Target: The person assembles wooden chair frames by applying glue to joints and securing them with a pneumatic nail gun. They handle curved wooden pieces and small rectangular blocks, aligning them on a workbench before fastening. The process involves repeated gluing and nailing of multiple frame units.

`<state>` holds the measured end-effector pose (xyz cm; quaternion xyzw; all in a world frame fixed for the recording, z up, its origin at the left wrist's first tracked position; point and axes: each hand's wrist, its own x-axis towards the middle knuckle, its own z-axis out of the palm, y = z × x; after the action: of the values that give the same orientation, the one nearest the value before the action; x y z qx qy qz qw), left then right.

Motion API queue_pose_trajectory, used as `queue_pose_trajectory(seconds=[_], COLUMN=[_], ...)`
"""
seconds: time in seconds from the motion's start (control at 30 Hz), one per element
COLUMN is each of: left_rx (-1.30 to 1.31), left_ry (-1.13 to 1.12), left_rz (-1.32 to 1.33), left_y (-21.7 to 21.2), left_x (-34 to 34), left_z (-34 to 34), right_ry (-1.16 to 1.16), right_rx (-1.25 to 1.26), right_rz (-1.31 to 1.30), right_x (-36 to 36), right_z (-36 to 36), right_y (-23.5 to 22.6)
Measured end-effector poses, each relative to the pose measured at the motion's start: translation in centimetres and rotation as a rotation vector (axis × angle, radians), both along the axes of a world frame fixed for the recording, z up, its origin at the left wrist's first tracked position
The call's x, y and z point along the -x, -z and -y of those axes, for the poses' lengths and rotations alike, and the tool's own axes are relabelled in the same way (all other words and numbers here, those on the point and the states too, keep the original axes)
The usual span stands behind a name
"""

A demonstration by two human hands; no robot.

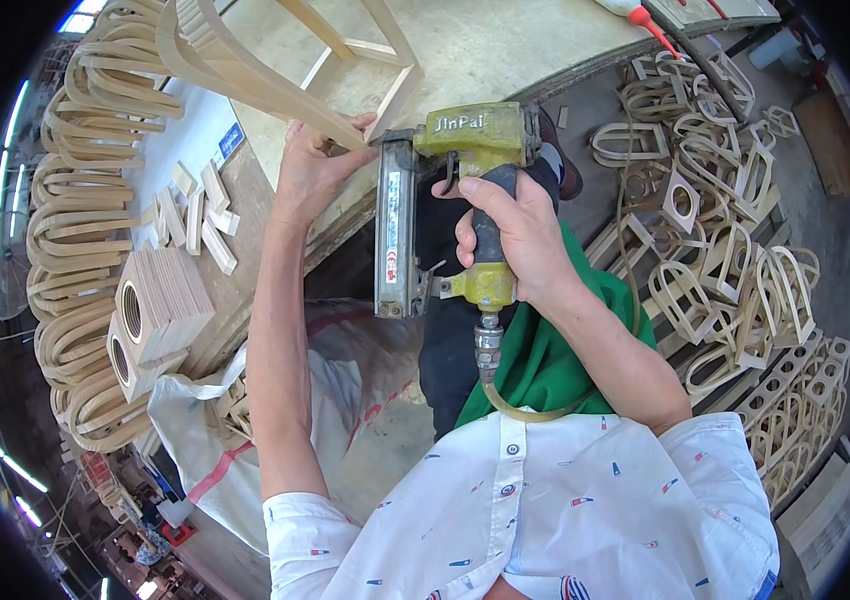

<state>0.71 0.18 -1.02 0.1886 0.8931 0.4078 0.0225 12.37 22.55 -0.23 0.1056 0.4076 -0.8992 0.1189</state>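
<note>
My right hand (523, 235) is wrapped around the black grip of a yellow pneumatic nail gun (475, 130), with its fingers by the trigger. An air hose (535, 413) joins the bottom of the gun's handle. My left hand (315, 165) pinches the near end of a pale bentwood frame (255, 85), which rests on the worktable (485, 50) with straight wooden bars at its far side. The gun's nose is close beside my left fingertips at the frame's near corner. Whether it touches the wood, I cannot tell.
Bent wooden arches (80, 255) are stacked along the left. Short wooden blocks (195, 220) and square panels with round holes (165, 305) lie nearer. Finished-looking arched frames (690, 300) pile up on the right floor. A red-tipped bottle (640, 15) stands at the table's far edge.
</note>
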Motion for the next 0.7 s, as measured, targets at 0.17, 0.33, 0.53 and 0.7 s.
queue_pose_trajectory(seconds=[0.17, 0.33, 0.53, 0.7], left_rx=[0.007, -0.034, -0.043, -0.026], left_ry=[-0.011, 0.009, -0.034, 0.003], left_rz=[0.022, 0.012, 0.037, 0.014], left_y=[-0.32, 0.12, -0.18, -0.02], left_x=[-0.05, 0.11, -0.12, -0.04], left_z=[-0.22, 0.08, -0.26, -0.08], right_ry=[0.045, 0.018, 0.019, 0.016], right_rx=[0.013, -0.002, 0.009, 0.007], right_rz=[-0.004, -0.008, 0.003, 0.005], right_x=[0.08, 0.26, 0.23, 0.21], right_z=[0.02, 0.00, 0.02, 0.02], right_y=[-0.11, 0.01, 0.04, 0.01])
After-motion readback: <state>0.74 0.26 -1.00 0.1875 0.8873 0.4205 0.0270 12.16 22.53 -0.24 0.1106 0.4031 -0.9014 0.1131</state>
